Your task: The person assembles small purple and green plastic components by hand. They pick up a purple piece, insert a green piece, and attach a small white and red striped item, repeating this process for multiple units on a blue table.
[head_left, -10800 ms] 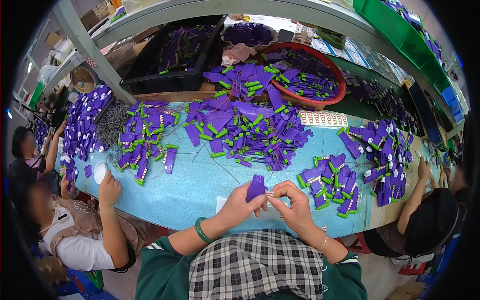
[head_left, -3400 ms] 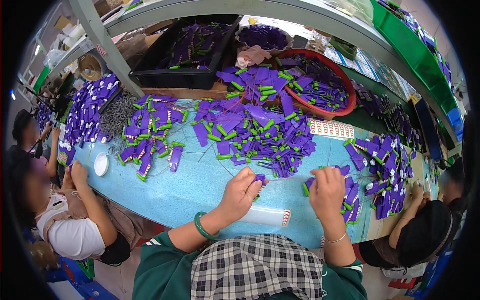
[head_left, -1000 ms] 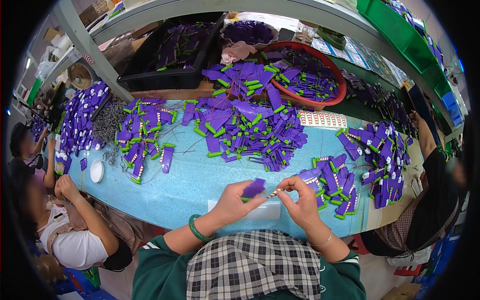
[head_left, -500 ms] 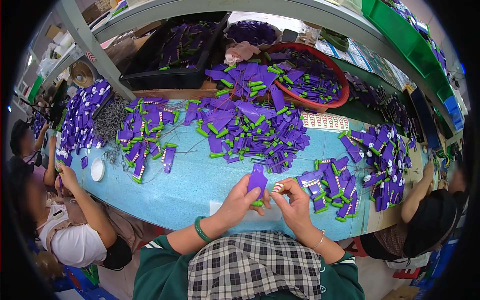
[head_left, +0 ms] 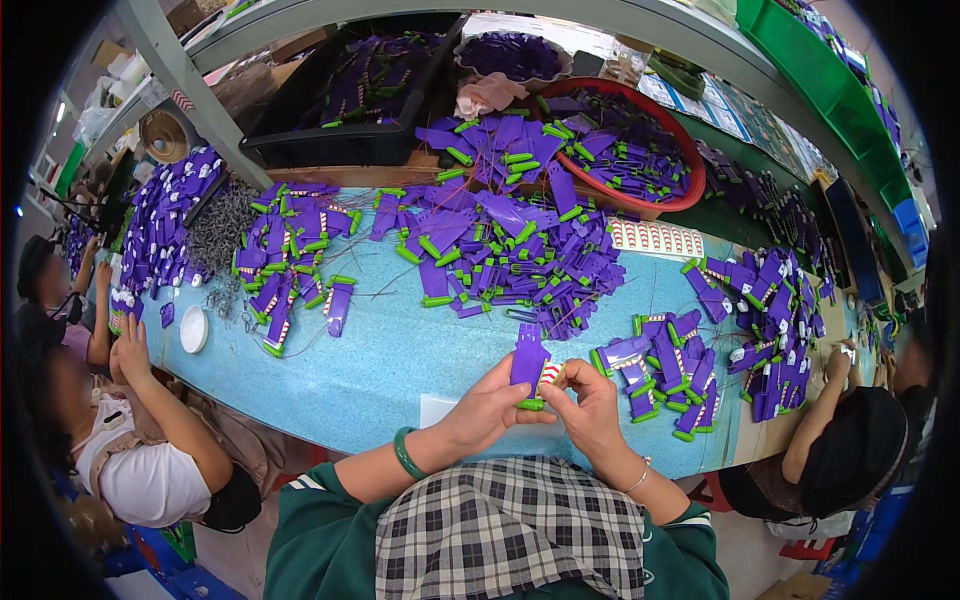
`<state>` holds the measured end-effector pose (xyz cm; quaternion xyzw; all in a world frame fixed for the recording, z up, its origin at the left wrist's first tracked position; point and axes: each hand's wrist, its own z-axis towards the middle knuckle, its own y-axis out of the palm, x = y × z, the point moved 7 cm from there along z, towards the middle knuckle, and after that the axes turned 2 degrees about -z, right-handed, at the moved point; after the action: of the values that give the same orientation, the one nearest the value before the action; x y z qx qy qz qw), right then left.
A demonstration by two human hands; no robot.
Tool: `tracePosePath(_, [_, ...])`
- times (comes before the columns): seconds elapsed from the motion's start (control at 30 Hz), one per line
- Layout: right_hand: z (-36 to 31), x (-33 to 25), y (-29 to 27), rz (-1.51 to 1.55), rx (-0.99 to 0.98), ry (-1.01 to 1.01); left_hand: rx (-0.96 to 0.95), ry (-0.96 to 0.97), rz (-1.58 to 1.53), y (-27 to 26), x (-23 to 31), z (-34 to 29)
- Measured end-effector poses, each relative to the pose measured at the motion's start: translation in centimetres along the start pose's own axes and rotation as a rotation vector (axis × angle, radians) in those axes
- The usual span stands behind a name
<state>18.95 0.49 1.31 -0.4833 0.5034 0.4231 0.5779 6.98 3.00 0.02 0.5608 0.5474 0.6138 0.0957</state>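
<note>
While the left hand [head_left: 488,408] is holding a purple piece [head_left: 526,361], the right hand [head_left: 590,403] is pinching a striped strip [head_left: 549,373] at its edge

Both hands are meeting over the near side of the blue tabletop [head_left: 340,400], just ahead of the checked apron [head_left: 510,530]. The left thumb is covering the piece's lower left part, and much of its underside is staying out of sight behind the fingers. The right thumb and forefinger, held close together, are masking the strip's outer portion; whether the strip is adhering to the piece cannot be told. Beneath the hands, a white sheet [head_left: 436,408] is showing mainly at its left corner.

The piece is pointing away from the person: its notched end is facing the central heap [head_left: 545,275], its green end [head_left: 531,404] is lying nearest the body, and its long axis is running almost straight up the view. The red-and-white strip is flanking its right side. To the right, a smaller heap [head_left: 670,370] of green-ended pieces is overlapping itself, so single outlines are blurring together. Thin wires [head_left: 385,285] are trailing leftward, too fine for tracing. At the top, a grey shelf [head_left: 420,22] is running out of view.
</note>
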Motion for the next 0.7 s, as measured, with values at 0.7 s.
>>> tracePosePath(0.7, [-0.8,-4.2,-0.8,-0.386,0.156,-0.422,-0.023,0.124,0.346,0.7,-0.2,-0.3])
